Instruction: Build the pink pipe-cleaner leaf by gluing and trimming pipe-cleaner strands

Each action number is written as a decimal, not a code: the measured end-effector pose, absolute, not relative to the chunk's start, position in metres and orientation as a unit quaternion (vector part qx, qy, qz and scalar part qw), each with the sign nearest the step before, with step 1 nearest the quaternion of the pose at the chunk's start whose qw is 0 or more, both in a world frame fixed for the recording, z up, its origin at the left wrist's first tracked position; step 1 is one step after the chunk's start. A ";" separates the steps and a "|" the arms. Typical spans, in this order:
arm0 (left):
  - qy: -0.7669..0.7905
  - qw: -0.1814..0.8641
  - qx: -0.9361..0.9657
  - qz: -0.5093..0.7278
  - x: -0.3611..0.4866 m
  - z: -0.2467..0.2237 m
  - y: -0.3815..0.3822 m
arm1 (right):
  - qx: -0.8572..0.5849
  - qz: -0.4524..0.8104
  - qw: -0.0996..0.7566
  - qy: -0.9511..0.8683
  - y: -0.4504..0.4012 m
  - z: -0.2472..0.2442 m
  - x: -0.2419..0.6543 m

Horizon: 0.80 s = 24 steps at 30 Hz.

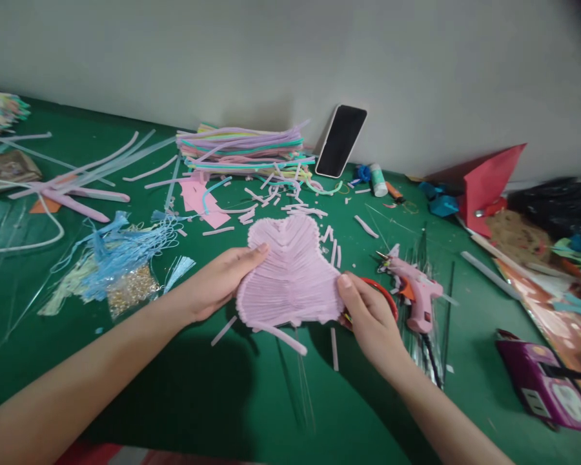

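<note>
1. Here before me: pink panel, one, above table, edges pinched by left hand and right hand.
2. Glue gun, one, near right grip.
3. Phone, one, beyond both grips.

The panel is showing pale lilac, its ribs fanning from a central line in a chevron pattern. The table is showing deep green, the wall grey. The bundle is displaying stripes of lilac, pink, turquoise and yellow. The tassels are appearing mostly light blue, the beads gold, the glue gun pink with an orange trigger.
</note>
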State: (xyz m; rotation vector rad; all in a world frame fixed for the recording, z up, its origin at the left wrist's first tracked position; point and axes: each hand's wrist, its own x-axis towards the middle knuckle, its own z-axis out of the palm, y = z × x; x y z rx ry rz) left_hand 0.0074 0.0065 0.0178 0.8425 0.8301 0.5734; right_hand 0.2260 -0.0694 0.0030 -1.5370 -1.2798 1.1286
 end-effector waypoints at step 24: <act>0.337 0.805 0.460 0.166 -0.003 0.008 0.004 | -0.635 0.450 0.514 -0.359 -0.070 -0.012 0.239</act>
